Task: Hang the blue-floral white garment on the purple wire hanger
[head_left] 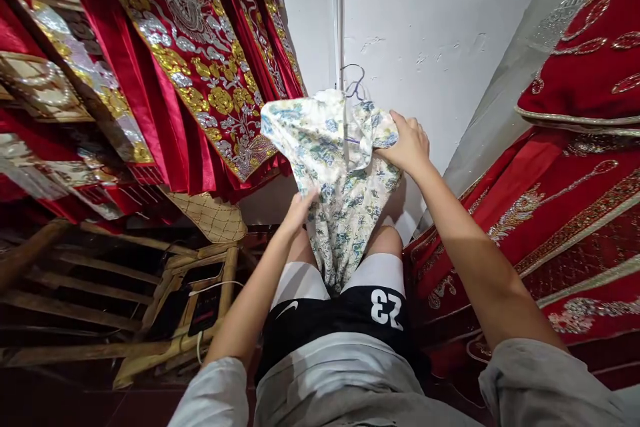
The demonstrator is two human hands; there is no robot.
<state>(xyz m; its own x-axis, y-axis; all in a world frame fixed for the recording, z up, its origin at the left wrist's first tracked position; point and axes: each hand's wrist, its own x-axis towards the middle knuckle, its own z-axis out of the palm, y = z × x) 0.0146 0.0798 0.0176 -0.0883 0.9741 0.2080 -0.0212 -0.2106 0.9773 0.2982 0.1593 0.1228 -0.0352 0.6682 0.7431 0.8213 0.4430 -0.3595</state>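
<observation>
Two-handed, grasping a floral garment on a purple hanger: near left with left hand, far right with right hand.

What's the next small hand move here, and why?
Probably have the right hand ease the near shoulder of the white, blue-flowered cloth garment outward along the thin purple hanger: that side looks bunched, while the opposite shoulder lies spread wide. The left hand holds the cloth lower down, so it could steady it.
</observation>
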